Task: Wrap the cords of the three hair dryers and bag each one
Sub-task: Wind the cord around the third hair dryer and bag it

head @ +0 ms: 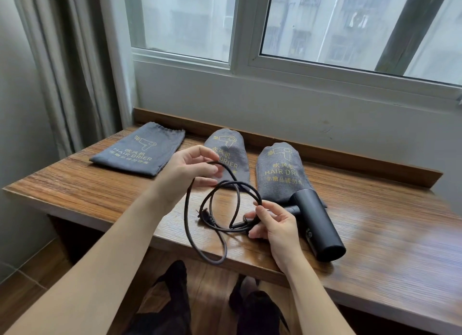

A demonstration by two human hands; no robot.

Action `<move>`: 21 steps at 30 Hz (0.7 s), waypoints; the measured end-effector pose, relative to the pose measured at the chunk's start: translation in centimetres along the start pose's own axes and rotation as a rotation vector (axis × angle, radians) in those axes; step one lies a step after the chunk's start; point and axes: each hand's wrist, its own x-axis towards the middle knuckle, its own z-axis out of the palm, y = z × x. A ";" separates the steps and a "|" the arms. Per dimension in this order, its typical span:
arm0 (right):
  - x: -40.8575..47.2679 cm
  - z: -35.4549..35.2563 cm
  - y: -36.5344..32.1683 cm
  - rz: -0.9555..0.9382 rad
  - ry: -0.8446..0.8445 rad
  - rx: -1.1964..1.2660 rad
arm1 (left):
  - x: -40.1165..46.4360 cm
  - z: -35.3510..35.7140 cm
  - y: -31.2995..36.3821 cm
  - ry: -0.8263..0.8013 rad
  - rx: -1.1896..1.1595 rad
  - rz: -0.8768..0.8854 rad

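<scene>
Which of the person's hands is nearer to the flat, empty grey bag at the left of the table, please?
Left. The left hand holds the cord just right of the flat bag; the right hand pinches cord loops farther away, beside the hair dryer.

A single head-worn wide-angle view looks forward and down from close above the wooden table [75,184], taking in its near edge, the floor below, and the window [325,34] on the far side
</scene>
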 end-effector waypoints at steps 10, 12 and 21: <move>-0.7 -0.5 -0.8 0.101 -0.137 0.192 | -0.1 3.3 0.2 -0.137 0.146 -0.105; -0.7 -0.5 -0.8 0.087 -0.125 0.218 | -0.5 3.2 0.3 -0.172 0.147 -0.145; -0.4 -0.8 -0.9 0.064 -0.078 0.385 | -1.2 2.1 1.3 -0.251 0.169 -0.324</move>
